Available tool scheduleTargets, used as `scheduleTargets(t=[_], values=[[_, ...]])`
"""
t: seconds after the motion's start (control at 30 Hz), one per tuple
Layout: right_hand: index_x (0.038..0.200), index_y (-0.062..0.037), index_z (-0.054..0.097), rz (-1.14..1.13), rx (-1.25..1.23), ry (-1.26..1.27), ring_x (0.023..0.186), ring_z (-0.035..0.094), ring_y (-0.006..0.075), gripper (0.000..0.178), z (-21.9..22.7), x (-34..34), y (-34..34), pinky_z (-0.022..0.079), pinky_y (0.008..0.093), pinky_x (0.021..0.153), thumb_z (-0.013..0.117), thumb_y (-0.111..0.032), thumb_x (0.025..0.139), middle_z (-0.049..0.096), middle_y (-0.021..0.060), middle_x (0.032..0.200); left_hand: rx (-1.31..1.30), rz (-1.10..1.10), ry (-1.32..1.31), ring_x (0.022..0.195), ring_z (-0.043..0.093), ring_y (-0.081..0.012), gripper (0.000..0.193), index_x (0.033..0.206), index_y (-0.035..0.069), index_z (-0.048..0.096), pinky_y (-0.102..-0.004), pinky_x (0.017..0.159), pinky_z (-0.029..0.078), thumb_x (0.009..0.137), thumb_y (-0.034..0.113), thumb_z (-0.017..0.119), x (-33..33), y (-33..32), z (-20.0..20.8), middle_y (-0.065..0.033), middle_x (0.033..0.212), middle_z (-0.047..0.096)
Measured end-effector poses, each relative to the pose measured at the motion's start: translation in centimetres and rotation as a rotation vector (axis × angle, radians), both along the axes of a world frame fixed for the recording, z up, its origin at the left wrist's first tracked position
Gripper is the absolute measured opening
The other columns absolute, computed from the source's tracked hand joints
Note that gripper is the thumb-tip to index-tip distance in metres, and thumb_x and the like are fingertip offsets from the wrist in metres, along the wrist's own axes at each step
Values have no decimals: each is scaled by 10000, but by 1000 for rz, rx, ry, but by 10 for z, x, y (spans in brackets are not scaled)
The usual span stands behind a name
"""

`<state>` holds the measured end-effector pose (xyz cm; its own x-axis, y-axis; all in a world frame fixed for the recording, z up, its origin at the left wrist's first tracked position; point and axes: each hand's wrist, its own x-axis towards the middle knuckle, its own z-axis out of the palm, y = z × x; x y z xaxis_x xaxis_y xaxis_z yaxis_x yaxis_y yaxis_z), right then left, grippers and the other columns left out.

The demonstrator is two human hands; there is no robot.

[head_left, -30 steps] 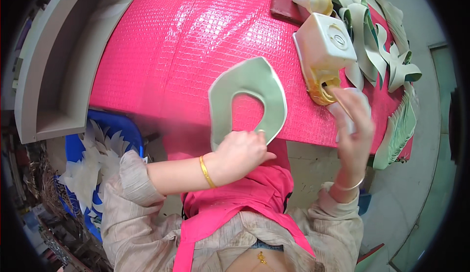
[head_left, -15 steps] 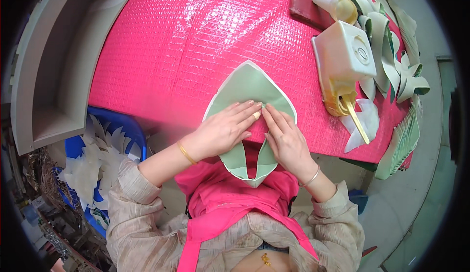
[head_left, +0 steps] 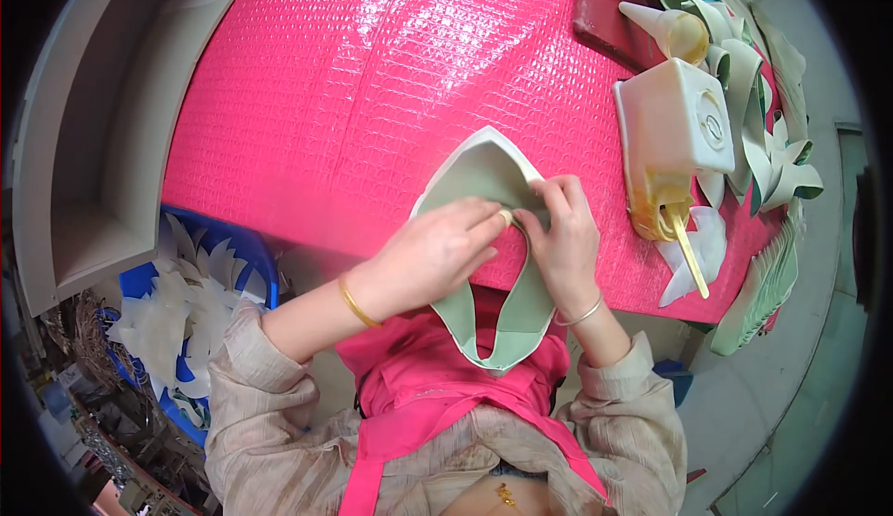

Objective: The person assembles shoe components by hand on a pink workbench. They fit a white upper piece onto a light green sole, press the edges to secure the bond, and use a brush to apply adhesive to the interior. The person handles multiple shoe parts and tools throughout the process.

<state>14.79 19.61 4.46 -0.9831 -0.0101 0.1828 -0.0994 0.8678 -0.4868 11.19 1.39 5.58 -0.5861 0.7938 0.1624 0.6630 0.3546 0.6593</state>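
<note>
A shoe upper (head_left: pixel 526 316), pale green on its inner face and with a white edge, lies partly on the pink table and hangs over its front edge toward me. My left hand (head_left: pixel 439 244) has its fingers bent down at the inner edge of the opening, a pale band on one finger. With thumb and fingers my right hand (head_left: pixel 569 242) grips the right side of the upper, which is raised and curled there. Both hands' fingertips meet near the middle of the piece. What lies right under them is hidden.
A cut white plastic jug (head_left: pixel 679 112) with yellow glue and a glue brush (head_left: pixel 690 260) stands to the right. Behind it are a white cone-shaped holder (head_left: pixel 684 34) and several more uppers (head_left: pixel 744 98). A blue basket (head_left: pixel 265 256) of white pieces is at left, below a grey shelf (head_left: pixel 102 135).
My fingers have gone from lying flat on the upper to gripping its inner edge. The right side of the upper has lifted and curled; my right hand has moved slightly right and up.
</note>
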Motion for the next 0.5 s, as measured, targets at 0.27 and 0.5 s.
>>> scheduleTargets(t=[0.27, 0.5], values=[[770, -123, 617, 343, 107, 456, 801, 501, 185, 170, -21, 14, 20, 386, 364, 769, 634, -87, 605, 607, -15, 919, -10, -87, 29, 767, 572, -299, 150, 852, -15, 594, -373, 720, 470, 781, 110, 550, 11, -12, -24, -146, 795, 586], [1053, -70, 553, 55, -257, 60, 837, 502, 279, 420, -23, 3, 17, 413, 359, 761, 625, 50, 657, 519, 95, 875, -18, -89, 193, 986, 548, -273, 379, 1146, 3, 541, -377, 840, 453, 788, 119, 585, 7, -4, -21, -153, 1084, 564]])
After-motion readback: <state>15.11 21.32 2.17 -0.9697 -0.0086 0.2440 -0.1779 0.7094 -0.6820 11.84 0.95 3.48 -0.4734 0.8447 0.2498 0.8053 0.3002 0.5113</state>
